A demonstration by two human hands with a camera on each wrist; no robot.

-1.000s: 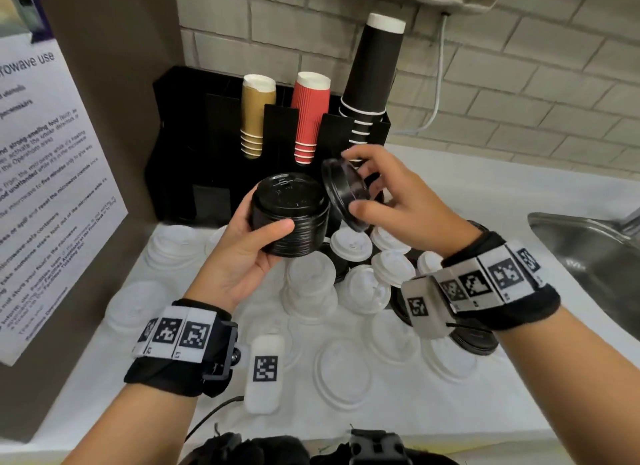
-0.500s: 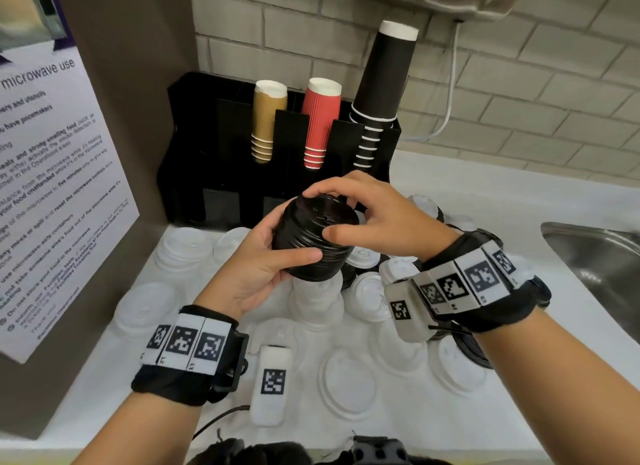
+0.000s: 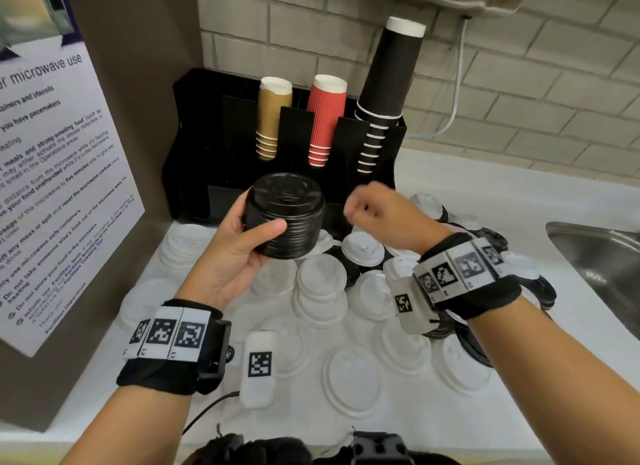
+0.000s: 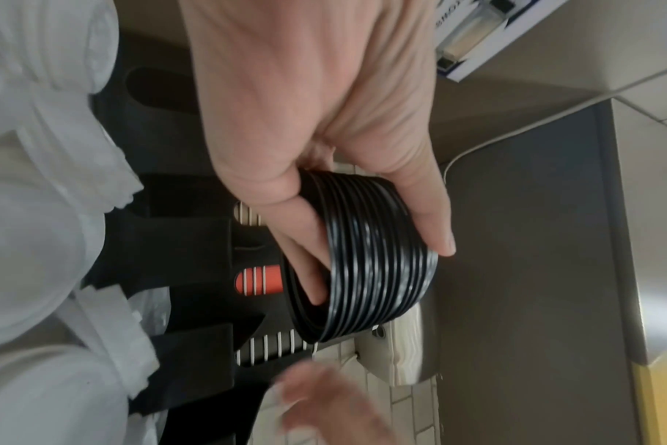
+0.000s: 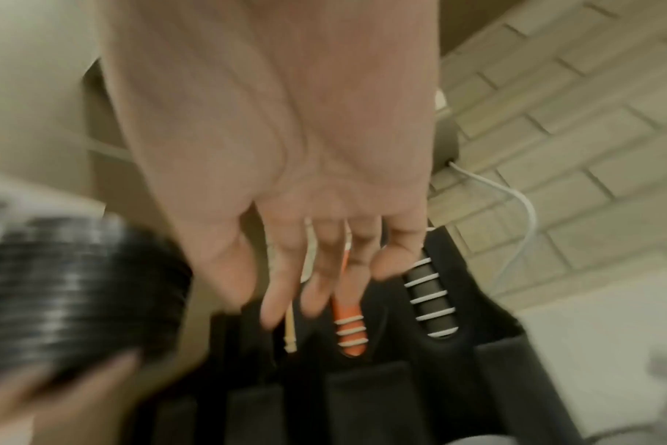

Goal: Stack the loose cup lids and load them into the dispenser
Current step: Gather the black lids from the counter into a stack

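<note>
Your left hand [image 3: 230,257] grips the stack of black lids [image 3: 285,215], thumb across its ribbed side and fingers curled behind, holding it above the counter in front of the black dispenser [image 3: 221,146]. Your right hand [image 3: 384,215] hangs just right of the stack, holding nothing, fingers loosely bent and blurred. Loose white lids [image 3: 322,284] lie scattered on the white counter [image 3: 485,205] below.

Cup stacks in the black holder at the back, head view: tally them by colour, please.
Gold cup stack: 1
Red cup stack: 1
Black cup stack: 1
Total: 3 stacks, each upside down in its own slot of the dispenser.
</note>
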